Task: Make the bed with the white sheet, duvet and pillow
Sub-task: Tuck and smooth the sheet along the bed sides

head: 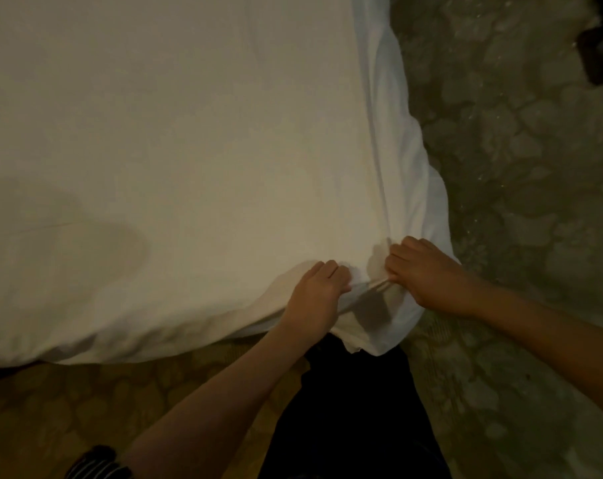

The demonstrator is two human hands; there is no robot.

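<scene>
A white sheet (175,133) lies spread smooth over the bed and fills most of the view. Its near right corner hangs over the bed's edge in loose folds. My left hand (315,293) grips a bunched fold of the sheet at that corner, fingers curled into the cloth. My right hand (426,273) pinches the same corner just to the right, and a short taut strip of cloth runs between the two hands. No duvet or pillow is in view.
A patterned stone-look floor (521,167) runs along the bed's right side and in front of it. A dark object (600,57) sits at the far right edge. My dark trousers (355,409) stand close against the bed corner.
</scene>
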